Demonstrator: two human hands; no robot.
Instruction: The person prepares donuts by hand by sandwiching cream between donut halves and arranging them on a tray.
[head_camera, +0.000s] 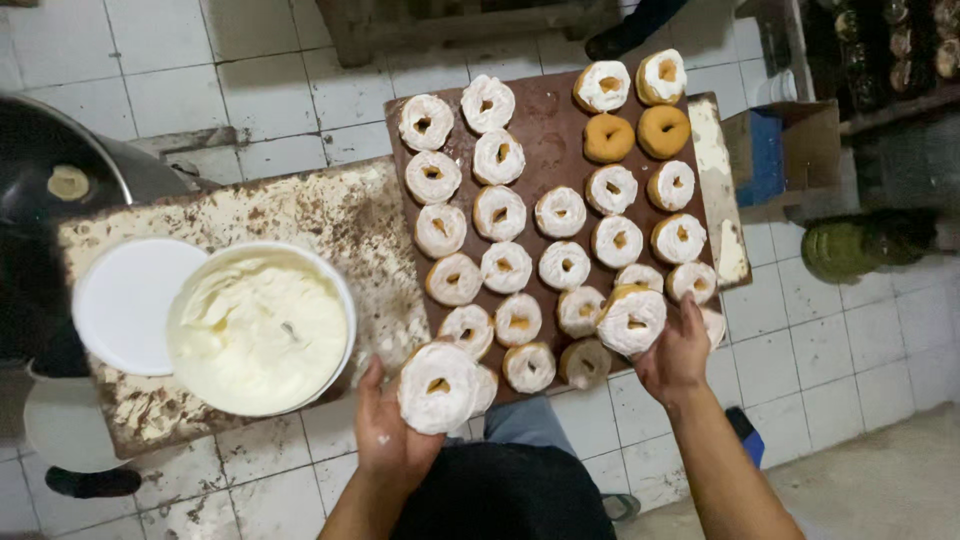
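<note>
Our left hand (388, 440) closes its grip around 1 frosted doughnut (437, 387) at the near edge of the brown board (556, 130); our right hand (676, 352) grips another frosted one (631, 320). Nearly all are white; 2 plain doughnuts (636, 134) remain. The cream bucket (260, 328) stands left on the worktop (340, 215).

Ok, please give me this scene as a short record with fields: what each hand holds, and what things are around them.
left hand: holds one white-frosted doughnut at the board's near edge
right hand: grips another frosted doughnut at the near right of the board
board: brown, carrying rows of ring doughnuts, nearly all frosted white
plain doughnuts: two unfrosted golden ones, toward the far right
tub: round, white, open, full of pale cream, left of the board
lid: white, round, lying beside the tub
floor: white tiles
</note>
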